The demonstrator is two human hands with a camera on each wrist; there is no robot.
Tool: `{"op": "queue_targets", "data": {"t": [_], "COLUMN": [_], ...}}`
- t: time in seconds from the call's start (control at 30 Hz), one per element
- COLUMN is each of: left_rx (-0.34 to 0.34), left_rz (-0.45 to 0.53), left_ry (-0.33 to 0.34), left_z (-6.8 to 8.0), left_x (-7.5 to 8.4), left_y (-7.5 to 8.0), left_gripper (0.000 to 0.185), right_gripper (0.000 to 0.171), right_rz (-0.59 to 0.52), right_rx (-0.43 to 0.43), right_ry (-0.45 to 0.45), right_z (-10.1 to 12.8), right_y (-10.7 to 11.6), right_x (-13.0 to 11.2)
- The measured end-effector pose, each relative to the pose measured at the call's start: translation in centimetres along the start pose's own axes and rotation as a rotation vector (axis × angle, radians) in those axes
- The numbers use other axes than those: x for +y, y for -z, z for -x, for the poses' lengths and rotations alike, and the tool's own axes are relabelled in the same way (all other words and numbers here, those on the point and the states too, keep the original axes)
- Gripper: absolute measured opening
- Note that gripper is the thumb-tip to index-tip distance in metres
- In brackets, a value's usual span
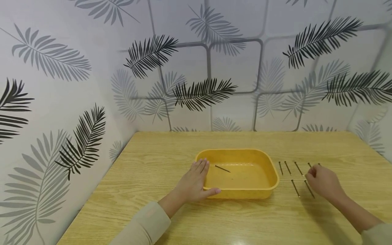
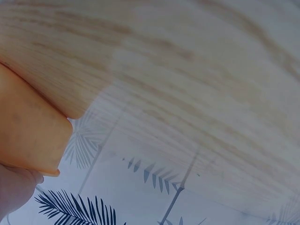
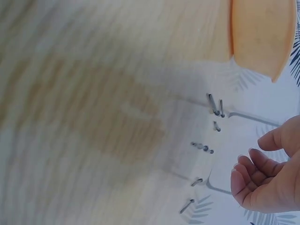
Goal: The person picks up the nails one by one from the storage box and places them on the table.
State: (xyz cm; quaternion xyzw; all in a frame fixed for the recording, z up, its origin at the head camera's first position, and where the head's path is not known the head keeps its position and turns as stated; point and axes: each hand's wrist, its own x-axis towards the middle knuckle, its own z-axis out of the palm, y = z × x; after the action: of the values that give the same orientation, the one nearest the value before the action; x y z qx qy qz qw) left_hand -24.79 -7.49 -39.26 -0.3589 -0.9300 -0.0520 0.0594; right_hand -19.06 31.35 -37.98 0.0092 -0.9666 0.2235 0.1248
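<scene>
A yellow rectangular tray (image 1: pixel 237 194) stands on the table, and one thin dark fastener (image 1: pixel 222 168) with a small head, like a nail or screw, lies inside it. My left hand (image 1: pixel 196 183) rests on the tray's left end, fingers straight over the rim and thumb along the front edge. To the right of the tray, several similar fasteners (image 1: pixel 295 188) lie in two rough rows. Just above the right end of these rows hovers my right hand (image 1: pixel 326 182). In the right wrist view its fingers (image 3: pixel 253 171) are loosely bent, the thumb apart, holding nothing.
The wood-grain table (image 1: pixel 147 153) reaches back to a wall (image 1: pixel 190 68) papered with leaf and rounded-square patterns. Another papered wall (image 1: pixel 46 112) runs along the table's left side.
</scene>
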Motion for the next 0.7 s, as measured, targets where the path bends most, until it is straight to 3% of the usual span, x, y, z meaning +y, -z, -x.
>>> {"op": "queue_targets", "data": {"t": [0.37, 0.7], "left_rx": [0.008, 0.016], "left_rz": [0.002, 0.014], "left_ry": [-0.003, -0.006], "left_z": [0.0, 0.0], "left_x": [0.1, 0.0], "left_y": [0.1, 0.0], "left_gripper": [0.112, 0.112], "right_gripper": [0.033, 0.036], "right_rz": [-0.049, -0.072], "right_rx": [0.032, 0.050], "right_ry": [0.014, 0.062], "right_z": [-1.2, -2.0], "right_y": [-0.4, -1.1], "right_x": [-2.1, -4.0]}}
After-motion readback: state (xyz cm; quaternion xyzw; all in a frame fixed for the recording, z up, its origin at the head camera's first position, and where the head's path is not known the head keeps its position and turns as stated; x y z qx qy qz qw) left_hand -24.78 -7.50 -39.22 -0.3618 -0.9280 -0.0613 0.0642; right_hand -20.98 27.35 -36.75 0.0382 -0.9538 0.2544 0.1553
